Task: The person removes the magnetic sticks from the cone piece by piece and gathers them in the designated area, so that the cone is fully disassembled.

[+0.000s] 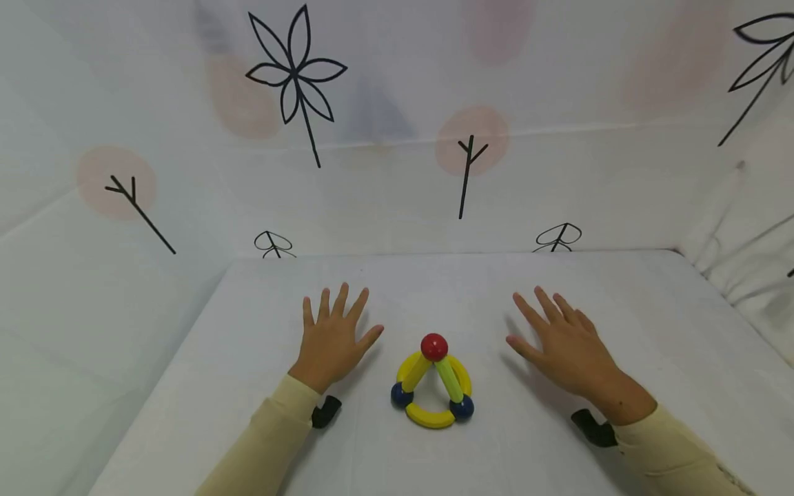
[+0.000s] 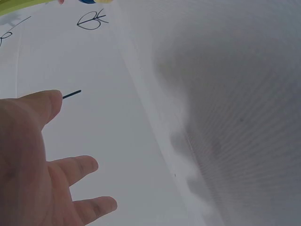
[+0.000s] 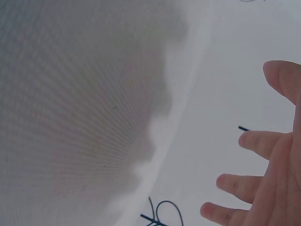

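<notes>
A small toy structure [image 1: 432, 418] of balls and rods stands on the white table between the two hands. Its red ball [image 1: 434, 347] sits on top, joined by a yellow rod [image 1: 415, 374] and a lime-green rod [image 1: 449, 379] to two dark blue balls. Curved yellow pieces form a ring at the base. To the left of it, my left hand [image 1: 331, 348] is spread, palm down, holding nothing. My right hand [image 1: 572, 355] is on the other side, fingers extended, also holding nothing. Both hands are apart from the toy. Each wrist view shows a bare palm with outstretched fingers.
White cloth with printed leaves and twigs hangs behind and beside the table [image 1: 434, 282]. Under the left wrist is a black curved piece [image 1: 326, 412]; a similar black piece [image 1: 593, 428] is at the right wrist. A lime-green strip [image 2: 21, 6] crosses the left wrist view's corner.
</notes>
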Motion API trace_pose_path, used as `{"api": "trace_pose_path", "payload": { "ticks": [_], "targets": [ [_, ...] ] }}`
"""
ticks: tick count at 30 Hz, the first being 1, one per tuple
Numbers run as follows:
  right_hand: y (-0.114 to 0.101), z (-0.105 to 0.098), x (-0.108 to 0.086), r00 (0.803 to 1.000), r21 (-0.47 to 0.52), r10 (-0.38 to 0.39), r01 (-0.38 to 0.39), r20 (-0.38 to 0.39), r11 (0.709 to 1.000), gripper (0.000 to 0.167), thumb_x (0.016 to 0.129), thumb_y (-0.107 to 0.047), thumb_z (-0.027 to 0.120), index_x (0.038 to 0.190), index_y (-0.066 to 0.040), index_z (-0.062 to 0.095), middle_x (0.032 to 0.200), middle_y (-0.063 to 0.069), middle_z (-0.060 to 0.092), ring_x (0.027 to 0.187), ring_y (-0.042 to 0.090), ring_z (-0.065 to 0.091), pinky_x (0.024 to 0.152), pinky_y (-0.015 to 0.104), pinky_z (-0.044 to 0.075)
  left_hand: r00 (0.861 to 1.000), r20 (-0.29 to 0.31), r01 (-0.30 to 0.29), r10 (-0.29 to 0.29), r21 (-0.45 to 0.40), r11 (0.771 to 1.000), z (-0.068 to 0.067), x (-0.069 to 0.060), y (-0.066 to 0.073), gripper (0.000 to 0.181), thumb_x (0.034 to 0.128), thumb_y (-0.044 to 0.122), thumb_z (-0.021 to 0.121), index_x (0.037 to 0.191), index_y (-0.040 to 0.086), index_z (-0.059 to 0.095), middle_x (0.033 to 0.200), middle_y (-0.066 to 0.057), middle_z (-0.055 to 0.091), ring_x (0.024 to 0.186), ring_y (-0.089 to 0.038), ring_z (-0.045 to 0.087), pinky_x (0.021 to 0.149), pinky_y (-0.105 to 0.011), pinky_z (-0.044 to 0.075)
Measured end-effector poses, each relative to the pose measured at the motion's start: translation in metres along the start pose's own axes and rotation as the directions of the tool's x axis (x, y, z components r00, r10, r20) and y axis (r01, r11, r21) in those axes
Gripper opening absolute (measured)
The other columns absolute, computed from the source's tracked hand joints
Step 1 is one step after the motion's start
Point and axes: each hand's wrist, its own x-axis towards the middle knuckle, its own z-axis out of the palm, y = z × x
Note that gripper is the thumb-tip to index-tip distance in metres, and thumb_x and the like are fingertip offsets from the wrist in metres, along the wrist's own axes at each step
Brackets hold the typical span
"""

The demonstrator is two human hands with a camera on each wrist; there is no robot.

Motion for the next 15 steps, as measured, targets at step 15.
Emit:
{"api": "trace_pose_path", "payload": {
  "ticks": [15],
  "targets": [
    [-0.018, -0.012, 0.01, 0.999, -0.005, -0.014, 0.014, -0.031, 1.0, 0.079, 0.096, -0.055, 0.055, 0.16, -0.02, 0.023, 0.163, 0.025, 0.02, 0.146, 0.054, 0.02, 0.112, 0.073, 0.017, 1.0, -0.006, 0.02, -0.02, -0.026, 0.999, 0.001, 0.005, -0.002, 0.075, 0.0958, 0.067, 0.046, 0.158, 0.028, 0.03, 0.164, -0.015, 0.025, 0.15, -0.048, 0.021, 0.117, -0.071, 0.004]
  ]
}}
